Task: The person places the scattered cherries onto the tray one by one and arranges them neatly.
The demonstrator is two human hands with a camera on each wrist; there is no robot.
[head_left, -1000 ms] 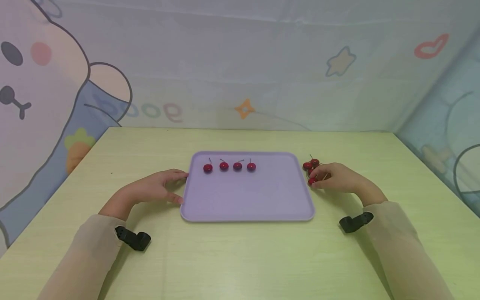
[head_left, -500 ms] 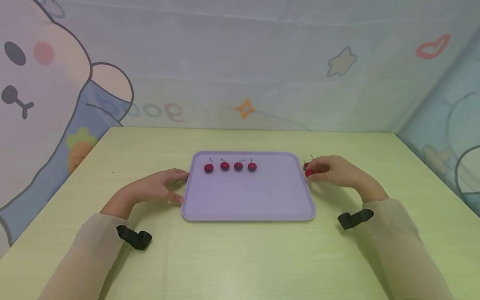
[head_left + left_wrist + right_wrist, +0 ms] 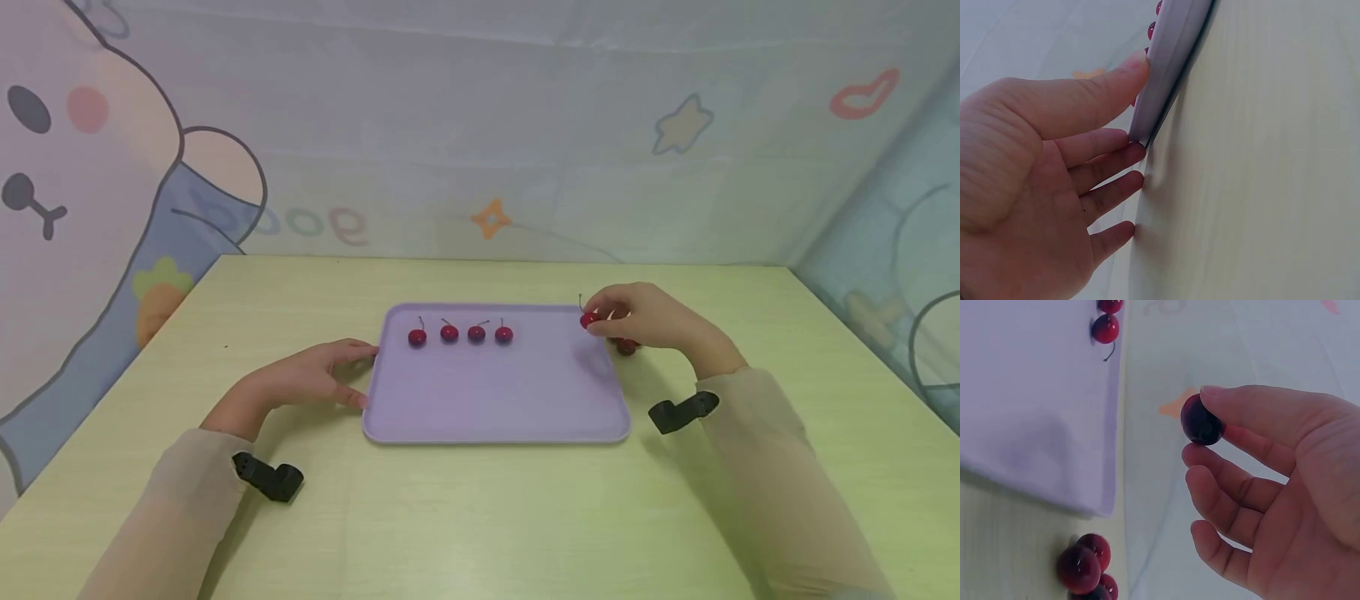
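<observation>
— four cherries (image 3: 460, 334) are sitting in a row along the tray's (image 3: 495, 400) far edge, near 11 o'clock. why is the left hand (image 3: 303, 379) lying at the tray's 9 o'clock side?

— it looks like it is steadying the tray: the thumb (image 3: 1094, 94) is pressing on the rim while the other fingers are lying spread and straight against the table (image 3: 480, 517).

— and the right hand (image 3: 648, 321)?

— it is pinching one cherry (image 3: 588, 319) between thumb and fingertips, above the tray's 1 o'clock corner, apparently lifted clear of the surface.

— what is hard to see?

— the pile of loose cherries (image 3: 1085, 565) on the table beside the tray is mostly hiding under that hand, so i cannot count it.
</observation>
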